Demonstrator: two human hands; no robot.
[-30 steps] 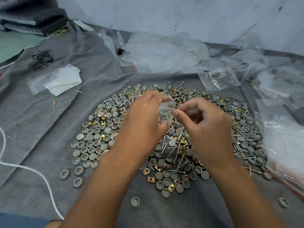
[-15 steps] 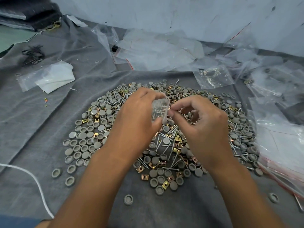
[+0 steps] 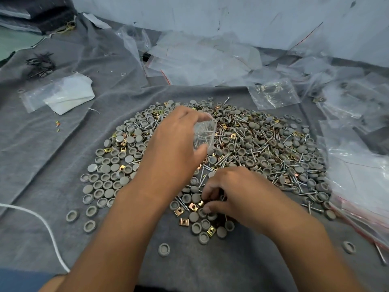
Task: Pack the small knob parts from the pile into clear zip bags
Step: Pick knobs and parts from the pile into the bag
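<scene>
The left hand (image 3: 174, 148) pinched a small clear plastic zip bag (image 3: 205, 133), already holding screws, mouth-up above the pile of grey round knob caps, screws and brass clips (image 3: 252, 148), ready for filling. The right hand (image 3: 237, 197), fingers curled, picked among parts at the pile's near edge on the grey cloth-covered desk (image 3: 52, 165).

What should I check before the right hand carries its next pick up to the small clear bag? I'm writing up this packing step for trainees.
1. Small clear zip bag held up by the left hand: ok, pinched above the pile.
2. Bag mouth open: cannot tell, plastic too clear.
3. Bag contents: ok, silver screws show inside.
4. Right hand on parts: ok, fingers curled into the near edge of the pile of grey round caps, brass square clips and screws.
5. Which part it has pinched: cannot tell, fingers hide it.
6. Path up to the bag: ok, nothing between the hands.
</scene>
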